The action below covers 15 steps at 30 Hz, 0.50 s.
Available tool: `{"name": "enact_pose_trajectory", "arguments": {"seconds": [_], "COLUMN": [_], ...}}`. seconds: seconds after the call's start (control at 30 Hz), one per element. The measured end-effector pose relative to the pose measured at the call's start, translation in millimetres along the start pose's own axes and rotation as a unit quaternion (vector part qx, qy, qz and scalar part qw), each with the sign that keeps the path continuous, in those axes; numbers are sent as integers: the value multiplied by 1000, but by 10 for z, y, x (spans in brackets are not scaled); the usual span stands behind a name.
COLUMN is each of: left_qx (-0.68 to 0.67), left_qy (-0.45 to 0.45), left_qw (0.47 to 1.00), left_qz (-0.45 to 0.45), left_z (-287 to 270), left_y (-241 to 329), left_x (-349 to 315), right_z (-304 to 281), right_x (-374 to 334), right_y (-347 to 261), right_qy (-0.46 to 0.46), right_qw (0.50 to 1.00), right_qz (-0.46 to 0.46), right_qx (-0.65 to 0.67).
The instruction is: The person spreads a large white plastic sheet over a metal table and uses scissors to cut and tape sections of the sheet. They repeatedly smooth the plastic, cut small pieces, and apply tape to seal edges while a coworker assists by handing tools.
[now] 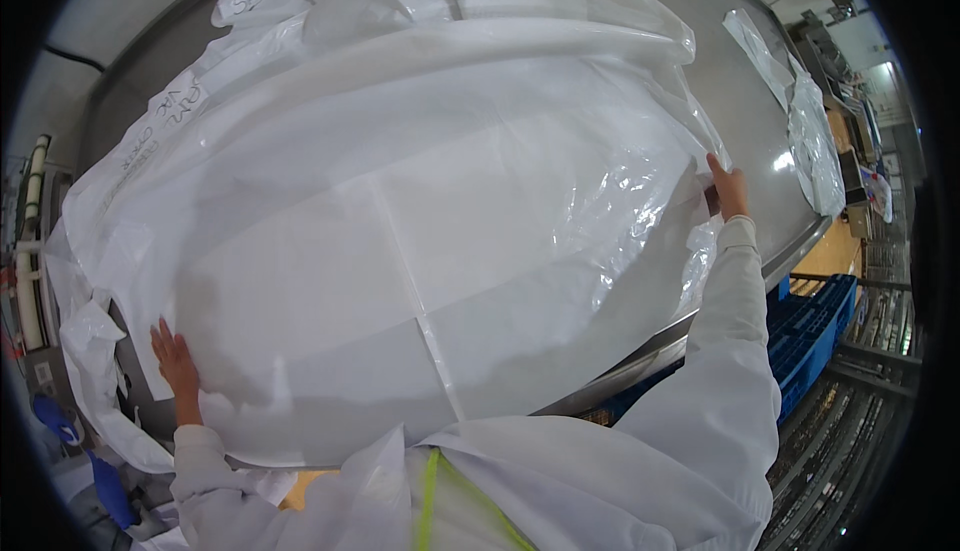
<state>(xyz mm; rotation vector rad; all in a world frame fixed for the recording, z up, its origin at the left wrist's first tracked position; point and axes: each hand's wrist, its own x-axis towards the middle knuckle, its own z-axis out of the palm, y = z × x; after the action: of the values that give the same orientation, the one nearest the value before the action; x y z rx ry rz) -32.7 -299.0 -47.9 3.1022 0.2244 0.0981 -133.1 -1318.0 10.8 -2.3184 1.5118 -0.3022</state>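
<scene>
A large white plastic sheet [480, 191], glossy and creased at its right side, lies spread over a grey metal table [738, 81]. My left hand [177, 363] rests on the sheet's left near edge with its fingers stretched out. At the right edge my right hand [730, 191] is closed on the sheet's border; its thumb and part of the fingers are hidden. A pale seam runs from the sheet's middle toward my body. Along the far side the plastic is bunched in thick folds, some with dark handwriting.
A crumpled strip of see-through plastic [815, 141] lies on the table's right end. Beyond that end stand a blue plastic pallet [815, 336] and metal racking [840, 441]. Blue objects [110, 486] sit at the lower left, beside pale pipes [32, 251].
</scene>
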Motion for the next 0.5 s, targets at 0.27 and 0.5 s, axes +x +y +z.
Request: {"name": "enact_pose_trajectory", "arguments": {"seconds": [0.27,0.5], "left_qx": [2,3], "left_qy": [-4,-6], "left_qw": [999,1000], "left_qz": [-34,-11], "left_z": [-22,-24], "left_y": [94,133], "left_x": [-78,53], "right_z": [64,467], "right_x": [-210,641], "right_y": [-337,-479], "right_qy": [98,152], "right_qw": [980,976], "right_qz": [33,-153], "right_qx": [-170,37]}}
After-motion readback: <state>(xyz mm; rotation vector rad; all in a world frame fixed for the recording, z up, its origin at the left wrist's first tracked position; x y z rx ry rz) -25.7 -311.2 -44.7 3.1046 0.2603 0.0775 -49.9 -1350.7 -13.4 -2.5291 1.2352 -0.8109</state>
